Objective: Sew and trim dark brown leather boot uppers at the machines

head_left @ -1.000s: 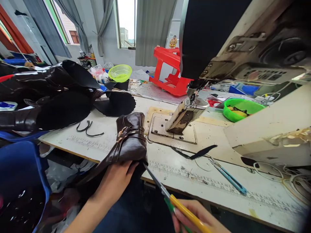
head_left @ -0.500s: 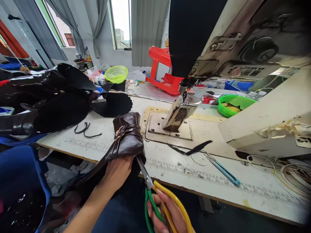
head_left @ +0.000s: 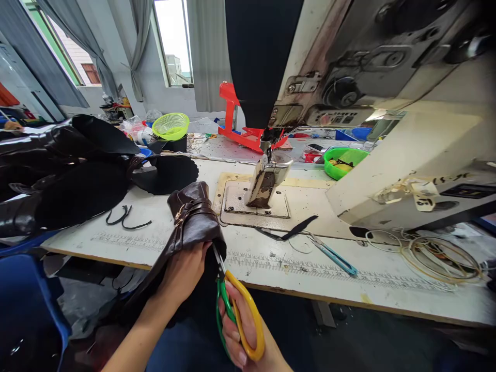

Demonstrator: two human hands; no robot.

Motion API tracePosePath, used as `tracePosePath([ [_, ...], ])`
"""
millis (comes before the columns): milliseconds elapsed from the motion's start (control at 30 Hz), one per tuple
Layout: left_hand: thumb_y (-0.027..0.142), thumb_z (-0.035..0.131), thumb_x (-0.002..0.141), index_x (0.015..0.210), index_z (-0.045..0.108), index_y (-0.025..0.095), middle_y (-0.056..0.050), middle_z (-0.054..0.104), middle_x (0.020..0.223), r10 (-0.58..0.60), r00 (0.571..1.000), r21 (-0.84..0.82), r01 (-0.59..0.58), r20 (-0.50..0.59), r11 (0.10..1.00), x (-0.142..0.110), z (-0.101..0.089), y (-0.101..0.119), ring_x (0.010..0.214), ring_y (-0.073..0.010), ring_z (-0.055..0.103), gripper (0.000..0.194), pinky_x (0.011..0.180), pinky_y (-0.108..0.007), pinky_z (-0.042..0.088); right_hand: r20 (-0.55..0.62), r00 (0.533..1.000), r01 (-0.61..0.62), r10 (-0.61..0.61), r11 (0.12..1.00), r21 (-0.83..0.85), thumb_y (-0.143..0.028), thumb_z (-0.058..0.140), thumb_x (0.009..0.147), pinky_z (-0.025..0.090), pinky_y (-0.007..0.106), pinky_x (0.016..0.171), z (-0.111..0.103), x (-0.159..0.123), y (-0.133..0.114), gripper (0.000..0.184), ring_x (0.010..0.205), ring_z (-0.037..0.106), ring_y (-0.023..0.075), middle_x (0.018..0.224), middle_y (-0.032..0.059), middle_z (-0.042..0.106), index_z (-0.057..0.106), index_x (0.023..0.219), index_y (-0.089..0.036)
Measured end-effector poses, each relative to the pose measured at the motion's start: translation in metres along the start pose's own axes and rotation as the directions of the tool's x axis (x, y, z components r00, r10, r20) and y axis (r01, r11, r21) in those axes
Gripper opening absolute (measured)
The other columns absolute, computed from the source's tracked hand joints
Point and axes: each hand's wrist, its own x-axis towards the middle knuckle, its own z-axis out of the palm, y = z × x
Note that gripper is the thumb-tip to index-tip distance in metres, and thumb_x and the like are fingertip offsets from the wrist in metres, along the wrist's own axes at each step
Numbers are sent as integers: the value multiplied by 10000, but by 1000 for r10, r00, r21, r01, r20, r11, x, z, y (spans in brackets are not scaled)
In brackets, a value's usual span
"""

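Note:
My left hand (head_left: 184,271) is closed on the lower edge of a dark brown leather boot upper (head_left: 199,225) with straps and a gold buckle, at the table's front edge. In my right hand (head_left: 238,330) is a pair of scissors (head_left: 256,320) with one yellow and one green handle. Their blades point up at the boot upper's open edge, just right of my left fingers. The blade tips are hidden there.
A post-bed sewing machine (head_left: 267,181) stands behind. More boot uppers (head_left: 85,191) lie at left. Black strips (head_left: 300,227) and blue thread snips (head_left: 335,258) rest on the table; coiled tubing (head_left: 437,258) sits at right. Farther back are a green bowl (head_left: 337,173) and yellow basket (head_left: 170,126).
The camera view has turned right, so the scene sits farther left. The scissor handles have come closer together, with the blades nearer and higher at the boot upper's edge.

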Motion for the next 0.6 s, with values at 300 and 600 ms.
tracePosePath([
  [300, 286, 376, 1039, 1109, 680, 151, -104, 769, 863, 54, 998, 31, -53, -23, 998, -7, 0, -6, 824, -260, 741, 340, 911, -397, 561, 4, 1000, 26, -26, 996, 88, -711, 712, 751, 187, 135, 290, 10, 1, -5, 547, 302, 276, 20, 438, -116, 366, 558, 774, -186],
  [600, 266, 375, 1031, 1157, 670, 180, -135, 749, 1090, 160, 987, 56, -159, -15, 986, -13, -6, -1, 948, -294, 732, 332, 913, -455, 555, -41, 999, 21, -26, 994, -107, -830, 596, 743, 216, 182, 304, 7, 10, -2, 618, 277, 306, 60, 381, -110, 360, 518, 729, -218],
])
